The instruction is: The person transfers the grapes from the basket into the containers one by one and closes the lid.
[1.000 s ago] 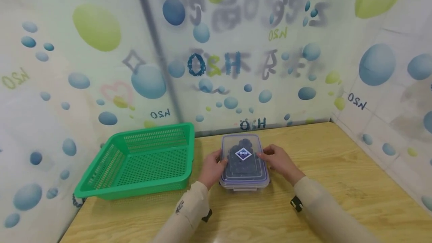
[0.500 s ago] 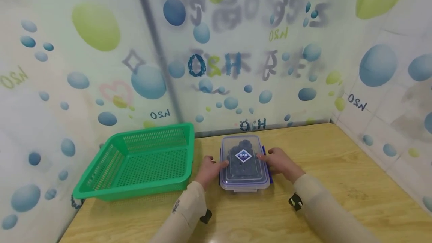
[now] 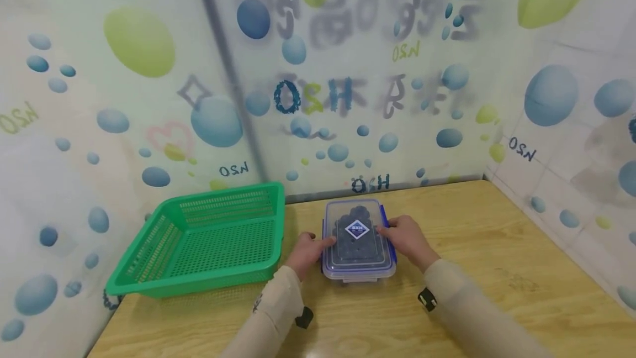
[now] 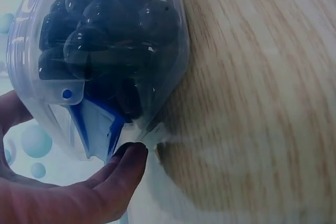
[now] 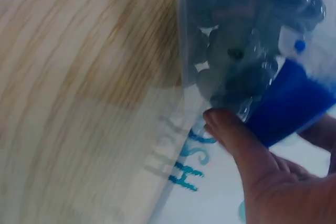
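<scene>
A clear lidded food container (image 3: 355, 258) with a purple-blue lid rim and a diamond label sits on the table, full of dark round fruit (image 4: 102, 40). My left hand (image 3: 305, 253) grips its left side, thumb on the lid edge. In the left wrist view, the fingertips touch the blue-edged side latch (image 4: 100, 129), which sticks out at an angle from the wall. My right hand (image 3: 408, 237) holds the right side, thumb on the lid. Its fingers are at the blue latch (image 5: 291, 103) there, which also stands out from the wall.
A green perforated plastic basket (image 3: 199, 283) stands to the left, close to my left forearm. The wooden table (image 3: 477, 236) meets a patterned wall sheet (image 3: 318, 153) behind the container and another at the right.
Blue side latches now stand out from the container, the right one showing since half a second ago. My left fingers have shifted back towards me along the side.
</scene>
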Demonstrator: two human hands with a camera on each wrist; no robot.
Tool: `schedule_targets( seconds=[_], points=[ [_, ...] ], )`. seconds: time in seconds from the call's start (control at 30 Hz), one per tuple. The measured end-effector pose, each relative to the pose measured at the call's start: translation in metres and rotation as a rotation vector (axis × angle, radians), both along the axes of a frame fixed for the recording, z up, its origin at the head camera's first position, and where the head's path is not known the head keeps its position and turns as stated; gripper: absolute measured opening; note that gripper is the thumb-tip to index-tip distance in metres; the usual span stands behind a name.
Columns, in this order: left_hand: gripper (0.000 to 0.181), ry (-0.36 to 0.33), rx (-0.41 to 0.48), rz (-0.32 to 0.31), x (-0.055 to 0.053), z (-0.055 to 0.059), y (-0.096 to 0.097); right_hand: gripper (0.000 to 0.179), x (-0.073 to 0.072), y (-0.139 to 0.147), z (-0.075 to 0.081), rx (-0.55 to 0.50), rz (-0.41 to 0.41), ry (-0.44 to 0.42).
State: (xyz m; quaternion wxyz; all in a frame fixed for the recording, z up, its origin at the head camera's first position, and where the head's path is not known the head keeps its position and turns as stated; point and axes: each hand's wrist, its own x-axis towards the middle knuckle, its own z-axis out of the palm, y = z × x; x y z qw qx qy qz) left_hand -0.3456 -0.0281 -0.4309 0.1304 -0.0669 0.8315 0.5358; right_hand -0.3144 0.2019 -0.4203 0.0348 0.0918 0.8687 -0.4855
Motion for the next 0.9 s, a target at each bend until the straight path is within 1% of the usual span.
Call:
schedule_targets(
  seconds=[0.17,0.27,0.4,0.47,0.53,0.7,0.77,0.83,0.9],
  points=[
    [0.074,0.014,0.005,0.002,-0.002,0.001,0.003,0.052,-0.001,0.001,0.004,0.065,0.007,0.015],
    [0.072,0.048,0.02,-0.001,-0.003,0.001,0.006,0.052,-0.004,0.005,0.005,0.06,0.02,0.01],
    [0.057,0.121,0.049,-0.03,-0.003,-0.002,0.01,0.05,-0.006,0.008,0.003,0.025,0.032,-0.002],
    [0.049,0.147,0.049,-0.039,-0.002,-0.002,0.012,0.048,-0.007,0.009,0.002,0.027,0.034,-0.007],
    [0.043,0.166,0.025,-0.038,0.0,-0.001,0.015,0.045,-0.007,0.009,0.001,0.032,0.034,-0.011],
    [0.035,0.23,-0.102,-0.025,0.005,0.006,0.019,0.041,-0.007,0.006,0.004,0.063,0.033,-0.005],
    [0.034,0.233,-0.127,-0.019,0.006,0.007,0.019,0.039,-0.006,0.005,0.006,0.071,0.038,-0.009],
    [0.033,0.218,-0.124,-0.017,0.005,0.009,0.02,0.036,-0.007,0.006,0.008,0.077,0.045,-0.016],
    [0.032,0.216,-0.137,-0.03,0.003,0.009,0.02,0.031,-0.009,0.007,0.01,0.09,0.055,-0.025]
  ],
)
